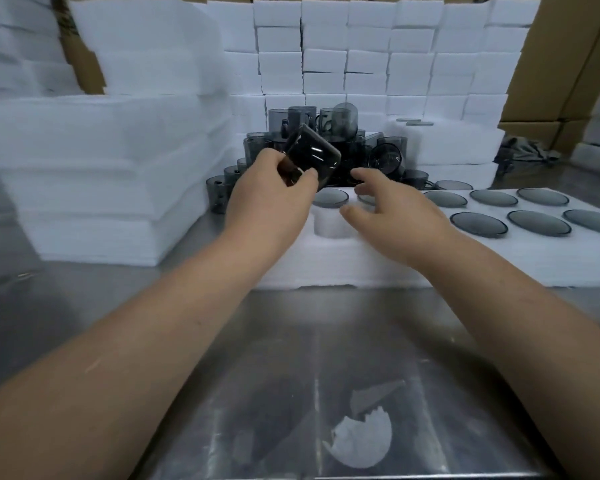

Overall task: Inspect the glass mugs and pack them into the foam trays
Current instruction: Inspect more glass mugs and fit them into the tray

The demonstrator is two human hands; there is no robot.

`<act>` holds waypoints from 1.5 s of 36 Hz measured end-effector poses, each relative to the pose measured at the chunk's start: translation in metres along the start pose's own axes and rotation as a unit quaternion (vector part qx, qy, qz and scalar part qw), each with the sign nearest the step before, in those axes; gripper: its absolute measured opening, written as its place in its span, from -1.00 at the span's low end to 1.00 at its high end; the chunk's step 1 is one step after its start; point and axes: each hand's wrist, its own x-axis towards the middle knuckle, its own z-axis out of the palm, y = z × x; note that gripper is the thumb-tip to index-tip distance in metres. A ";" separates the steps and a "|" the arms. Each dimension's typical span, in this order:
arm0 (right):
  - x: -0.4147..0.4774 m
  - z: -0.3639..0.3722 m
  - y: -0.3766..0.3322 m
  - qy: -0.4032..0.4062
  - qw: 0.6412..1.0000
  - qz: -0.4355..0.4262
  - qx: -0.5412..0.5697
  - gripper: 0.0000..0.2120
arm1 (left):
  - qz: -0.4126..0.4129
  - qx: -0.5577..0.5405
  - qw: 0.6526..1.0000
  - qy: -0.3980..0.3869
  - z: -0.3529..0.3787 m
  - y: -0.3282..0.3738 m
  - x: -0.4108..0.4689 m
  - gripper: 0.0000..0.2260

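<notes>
My left hand [272, 199] grips a smoky grey glass mug [314, 155], held tilted in the air above the left end of the white foam tray [361, 261]. My right hand [392, 209] hovers over the tray with fingers spread and relaxed, holding nothing. Just below the held mug an empty round pocket [333, 225] shows in the foam. Several pockets to the right hold mugs, seen as grey round bases [478, 225]. A heap of loose grey mugs [357, 147] lies behind the tray.
Stacks of white foam sheets [94, 174] stand at the left, and a wall of foam blocks [378, 53] fills the back. Cardboard boxes [565, 60] rise at the right. A torn scrap of foam [364, 441] lies on the steel table [291, 358] near me.
</notes>
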 end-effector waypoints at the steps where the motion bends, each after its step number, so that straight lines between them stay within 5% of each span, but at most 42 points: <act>1: -0.001 -0.001 0.000 0.012 1.000 -0.007 0.010 -0.46 | 0.005 -0.008 1.000 0.004 -0.001 0.000 -0.001 -0.83; 14: -0.009 -0.003 -0.011 0.033 0.985 -0.120 0.116 -0.25 | 0.055 0.032 0.998 0.018 -0.009 -0.001 -0.021 -0.79; 28: -0.009 -0.001 -0.015 0.031 0.989 -0.106 0.098 -0.07 | 0.136 0.050 0.989 -0.042 -0.013 0.004 -0.029 -0.65; 42: -0.014 -0.003 -0.019 0.074 0.981 -0.088 0.159 -0.32 | 0.221 0.043 0.971 -0.078 -0.014 0.005 -0.030 -0.46; 54: -0.014 -0.007 -0.019 0.079 0.964 -0.060 0.248 -0.41 | 0.168 0.013 0.985 -0.047 -0.012 -0.001 -0.027 -0.43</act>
